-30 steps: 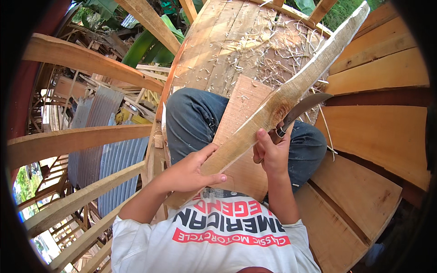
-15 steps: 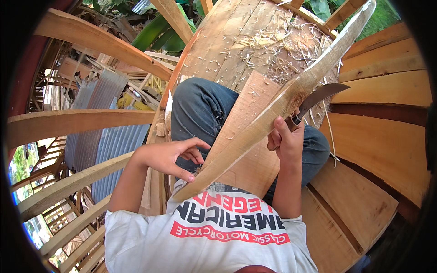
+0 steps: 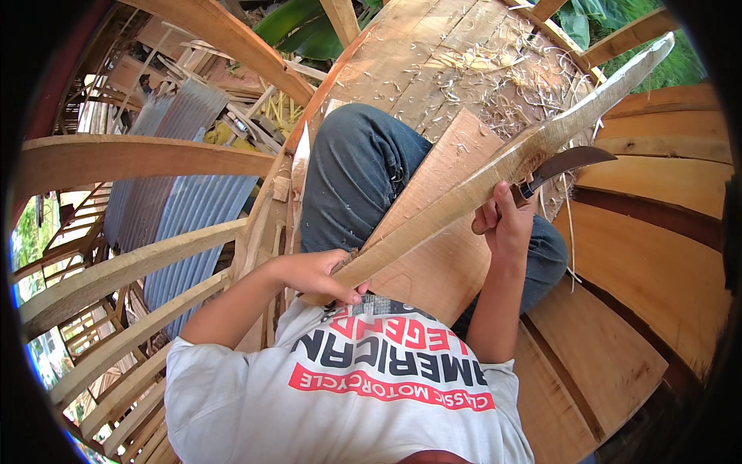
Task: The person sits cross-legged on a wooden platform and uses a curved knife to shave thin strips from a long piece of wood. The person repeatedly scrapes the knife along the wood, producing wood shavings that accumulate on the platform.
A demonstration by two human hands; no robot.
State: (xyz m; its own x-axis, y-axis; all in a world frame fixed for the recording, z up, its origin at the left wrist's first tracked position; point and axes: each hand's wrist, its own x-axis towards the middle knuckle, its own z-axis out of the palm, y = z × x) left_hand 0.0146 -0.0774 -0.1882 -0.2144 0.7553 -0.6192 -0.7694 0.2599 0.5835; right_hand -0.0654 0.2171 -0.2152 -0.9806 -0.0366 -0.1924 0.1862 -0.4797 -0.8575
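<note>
At the lap, nearest the camera: left hand [image 3: 313, 272], fingers wrapped round the near end of a long pale wooden stave [image 3: 495, 174], holding it against the body. The stave runs up and to the right, across a flat board [image 3: 433, 255] resting on the knees, its far tip reaching toward the greenery [image 3: 618, 19].
Midway along: right hand [image 3: 506, 220], fist closed on the handle of a curved dark blade [image 3: 568, 161], the edge set just beside the stave's underside.
Risk: the blade could skid off the grain toward the jeans [image 3: 355, 170] or the holding hand, since the stave is braced only by one grip and the lap; a hard stroke might also split the thin stave.
Underfoot: broad curved planks [image 3: 657, 263], with a litter of pale shavings [image 3: 502, 77] beyond the knees.
Surround: open-air timber frame of bent ribs [image 3: 139, 158], corrugated metal sheet [image 3: 178, 216] below on the left.
</note>
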